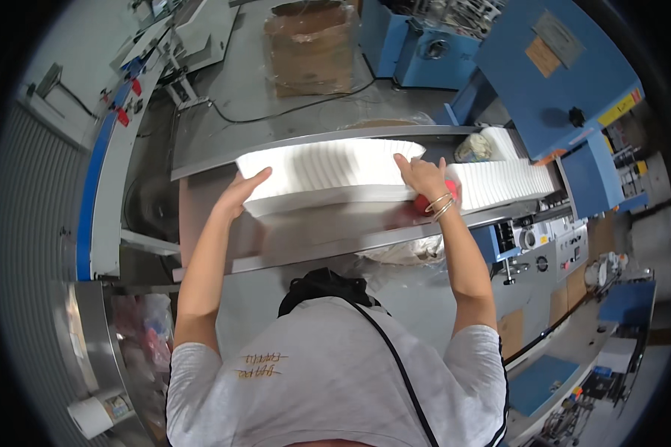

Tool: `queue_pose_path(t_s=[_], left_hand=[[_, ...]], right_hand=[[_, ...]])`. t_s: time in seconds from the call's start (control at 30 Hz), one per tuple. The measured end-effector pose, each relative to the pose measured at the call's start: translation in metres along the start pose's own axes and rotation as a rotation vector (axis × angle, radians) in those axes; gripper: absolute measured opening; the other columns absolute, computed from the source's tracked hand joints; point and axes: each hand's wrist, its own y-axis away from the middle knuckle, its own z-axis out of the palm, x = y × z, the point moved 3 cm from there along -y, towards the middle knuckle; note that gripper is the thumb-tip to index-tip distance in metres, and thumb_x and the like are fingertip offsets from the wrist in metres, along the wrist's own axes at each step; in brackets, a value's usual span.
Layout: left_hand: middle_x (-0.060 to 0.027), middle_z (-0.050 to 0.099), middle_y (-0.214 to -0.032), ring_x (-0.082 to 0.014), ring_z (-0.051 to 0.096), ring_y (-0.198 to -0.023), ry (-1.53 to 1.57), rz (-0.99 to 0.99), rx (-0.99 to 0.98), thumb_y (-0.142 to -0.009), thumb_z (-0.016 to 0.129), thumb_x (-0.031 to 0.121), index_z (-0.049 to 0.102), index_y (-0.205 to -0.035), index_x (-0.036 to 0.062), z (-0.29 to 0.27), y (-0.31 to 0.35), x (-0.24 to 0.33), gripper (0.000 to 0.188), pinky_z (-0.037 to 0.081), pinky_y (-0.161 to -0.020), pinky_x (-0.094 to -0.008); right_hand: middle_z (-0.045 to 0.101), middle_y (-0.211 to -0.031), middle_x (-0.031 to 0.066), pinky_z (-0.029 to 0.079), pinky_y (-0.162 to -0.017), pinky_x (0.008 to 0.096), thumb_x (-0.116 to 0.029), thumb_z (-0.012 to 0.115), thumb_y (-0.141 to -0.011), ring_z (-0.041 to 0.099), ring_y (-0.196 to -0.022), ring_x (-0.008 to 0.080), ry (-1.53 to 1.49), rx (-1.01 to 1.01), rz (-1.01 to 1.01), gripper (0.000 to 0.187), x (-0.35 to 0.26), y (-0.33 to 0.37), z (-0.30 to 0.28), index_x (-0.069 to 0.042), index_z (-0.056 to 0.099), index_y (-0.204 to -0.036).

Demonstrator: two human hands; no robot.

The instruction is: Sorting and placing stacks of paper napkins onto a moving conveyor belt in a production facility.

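A grey T-shirt (328, 380) on the person's torso lies nearest the camera, with a black cord (397, 357) running down it. Beyond it, both arms reach over a long counter (317, 258) with raised metal edges. The left hand (238, 194) grips the left end of a long row of thin white pieces (328, 167), its thumb over the top. The right hand (423, 179) holds the right end of the same row, thumb also on top; bracelets (441, 207) circle that wrist. The row lies crosswise between the hands, above the counter's middle; whether its underside touches the surface cannot be told. A red object (450, 194), partly hidden, sits just beside the right hand. To the right is a second white row (503, 185), near a blue machine (555, 67). A cardboard box (313, 56) stands on the floor (238, 78) past the counter.
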Motion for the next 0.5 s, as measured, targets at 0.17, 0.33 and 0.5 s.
queue_pose_path(t_s=[0.17, 0.33, 0.5], left_hand=[[-0.0160, 0.032, -0.147, -0.0274, 0.024, -0.139, -0.084, -0.004, 0.032, -0.078, 0.071, 0.046, 0.022, -0.145, 0.0005, -0.020, 0.023, 0.013, 0.095, 0.016, -0.112, -0.0381], [-0.0155, 0.029, -0.150, -0.0277, 0.019, -0.141, -0.083, -0.040, 0.030, -0.078, 0.069, 0.047, 0.023, -0.147, 0.0029, -0.100, 0.043, -0.011, 0.094, 0.011, -0.113, -0.0418], [-0.0148, 0.030, -0.150, -0.0279, 0.019, -0.141, -0.110, -0.112, 0.155, -0.080, 0.068, 0.047, 0.024, -0.147, 0.0043, -0.138, 0.087, -0.019, 0.091, 0.011, -0.113, -0.0414]], right_hand=[[0.065, -0.085, 0.0304, 0.025, -0.107, 0.0545, -0.060, 0.025, -0.094, 0.063, -0.091, 0.0442, 0.008, 0.104, -0.034, 0.076, -0.054, 0.011, 0.005, 0.005, 0.063, -0.104], [0.062, -0.095, 0.0349, 0.042, -0.096, 0.0418, -0.060, 0.029, -0.093, 0.060, -0.100, 0.0455, -0.233, -0.055, 0.032, 0.075, -0.119, 0.032, 0.014, 0.007, 0.058, -0.112], [0.064, -0.112, 0.0141, 0.044, -0.090, 0.0323, -0.060, 0.044, -0.091, 0.059, -0.103, 0.0230, -1.011, -0.154, -0.252, 0.073, -0.125, 0.039, 0.026, 0.007, 0.059, -0.113]])
